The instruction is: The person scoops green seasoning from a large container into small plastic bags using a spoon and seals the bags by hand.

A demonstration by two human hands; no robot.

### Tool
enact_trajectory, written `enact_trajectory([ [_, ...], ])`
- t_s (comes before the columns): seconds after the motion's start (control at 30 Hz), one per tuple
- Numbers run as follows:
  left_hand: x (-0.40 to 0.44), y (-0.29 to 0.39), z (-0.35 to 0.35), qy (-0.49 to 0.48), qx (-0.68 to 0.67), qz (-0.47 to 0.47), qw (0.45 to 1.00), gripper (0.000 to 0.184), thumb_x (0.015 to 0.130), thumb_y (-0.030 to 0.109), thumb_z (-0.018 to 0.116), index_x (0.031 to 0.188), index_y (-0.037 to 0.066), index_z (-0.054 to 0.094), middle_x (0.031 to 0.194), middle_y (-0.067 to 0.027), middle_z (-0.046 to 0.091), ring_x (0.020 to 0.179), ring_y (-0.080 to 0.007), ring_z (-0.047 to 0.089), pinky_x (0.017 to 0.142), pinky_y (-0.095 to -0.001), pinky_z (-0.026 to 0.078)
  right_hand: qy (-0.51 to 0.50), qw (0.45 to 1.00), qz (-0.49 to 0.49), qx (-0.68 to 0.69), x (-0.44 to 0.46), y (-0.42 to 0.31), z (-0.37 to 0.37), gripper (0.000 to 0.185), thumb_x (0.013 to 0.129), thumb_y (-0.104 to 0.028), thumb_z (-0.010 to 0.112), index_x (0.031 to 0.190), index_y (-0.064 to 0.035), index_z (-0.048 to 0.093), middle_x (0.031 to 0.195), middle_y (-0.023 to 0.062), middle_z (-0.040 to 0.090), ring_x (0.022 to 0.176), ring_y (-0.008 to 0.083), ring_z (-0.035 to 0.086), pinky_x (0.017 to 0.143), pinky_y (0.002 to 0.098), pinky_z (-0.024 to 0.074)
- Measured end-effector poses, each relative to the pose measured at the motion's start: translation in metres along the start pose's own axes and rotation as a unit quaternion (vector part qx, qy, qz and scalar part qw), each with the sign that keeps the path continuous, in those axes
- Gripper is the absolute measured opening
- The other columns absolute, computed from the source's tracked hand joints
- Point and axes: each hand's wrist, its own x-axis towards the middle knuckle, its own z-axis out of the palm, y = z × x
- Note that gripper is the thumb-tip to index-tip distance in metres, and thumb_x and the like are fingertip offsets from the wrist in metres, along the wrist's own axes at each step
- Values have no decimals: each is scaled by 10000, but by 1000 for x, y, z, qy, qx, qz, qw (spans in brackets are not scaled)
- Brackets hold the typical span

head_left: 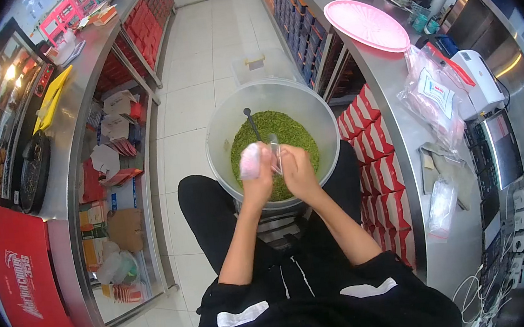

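Clutching pinkish material [250,159], your left hand [263,173] hovers by the tub's [221,136] near edge. Your right hand [298,171] pinches something clear [275,152].

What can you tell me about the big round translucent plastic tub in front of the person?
The big round translucent plastic tub is whitish, smooth-walled and open at the top, with a circular rim. It sits upright between the person's black-clad legs; what supports it is mostly hidden. Finely cut green material covers its bottom, and a thin black handle slants up from that. The left hand and right hand are above it.
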Motion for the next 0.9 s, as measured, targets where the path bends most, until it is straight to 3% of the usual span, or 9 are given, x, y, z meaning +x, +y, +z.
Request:
enact_trajectory([
  [0.07, 0, 3, 2, -9, -35, 1, 999, 222, 935, 166, 397, 742, 66, 445, 594, 34, 392, 527, -75, 366, 486, -231, 311, 33, 998, 12, 49, 0, -1, -1, 205, 838, -117, 411, 737, 50, 472, 608, 190, 495, 529, 308, 481, 532, 369, 382],
  [0.13, 1, 14, -1, 14, -61, -77, 995, 196, 888, 155, 479, 730, 40, 474, 588, 3, 434, 536, -88, 404, 496, -250, 351, -25, 999, 22, 34, 2, -12, -6, 222, 857, -130, 420, 720, 29, 492, 596, 108, 494, 552, 121, 437, 536, 300, 380],
  [0.17, 3, 12, -6, 16, -61, -77, 995, 196, 888, 155, 479, 730, 40, 474, 588, 3, 434, 536, -88, 404, 496, -250, 351, -27, 999, 22, 34, 3, -14, -8, 222, 857, -130, 420, 720, 29, 492, 596, 108, 494, 552, 121, 437, 536, 300, 380],
  [0.27, 13, 15, -19, -41, 157, 35, 986, 139, 796, 121, 561, 722, 10, 520, 591, -58, 503, 537, -155, 487, 526, -289, 408, -55, 998, 2, -17, 5, -14, -15, 170, 825, -102, 495, 701, 13, 490, 581, 92, 495, 548, 112, 457, 526, 287, 386],
  [0.33, 17, 38, -20, -30, 298, 15, 954, 88, 696, 69, 597, 717, -6, 556, 611, -116, 555, 557, -247, 552, 561, -323, 442, 3, 983, -22, -181, 9, -11, -23, 168, 760, -116, 574, 688, 1, 477, 568, 151, 504, 521, 292, 515, 501, 338, 388],
  [0.4, 18, 35, -23, -19, 311, -47, 949, 109, 669, 32, 597, 767, -1, 563, 746, -160, 587, 659, -298, 573, 612, -332, 445, 42, 972, -7, -233, 13, -9, -23, 174, 707, -104, 609, 653, -10, 474, 543, 124, 506, 492, 268, 524, 481, 330, 389],
  [0.5, 22, 27, -27, -5, 328, 64, 943, 213, 663, 24, 601, 873, 14, 567, 915, -150, 592, 818, -255, 578, 706, -322, 441, 61, 989, 33, -130, 23, -6, -18, 167, 671, -54, 597, 664, -30, 432, 499, 67, 479, 438, 164, 482, 445, 294, 362],
  [0.57, 22, 24, -33, -97, 46, 7, 994, 397, 627, 64, 680, 1000, 28, 549, 1037, -115, 566, 949, -220, 545, 813, -320, 417, -5, 988, 111, 111, 27, -6, -17, 176, 664, -11, 549, 719, -60, 389, 481, -9, 430, 436, 60, 408, 419, 244, 315],
  [0.9, 25, 24, -58, -116, 193, 88, 970, 727, 521, 120, 808, 1156, 38, 463, 1049, -74, 552, 983, -162, 515, 853, -298, 404, -119, 978, 103, 134, 53, -22, -7, 201, 701, -16, 547, 766, -74, 366, 489, -46, 393, 433, 22, 344, 404, 203, 263],
])
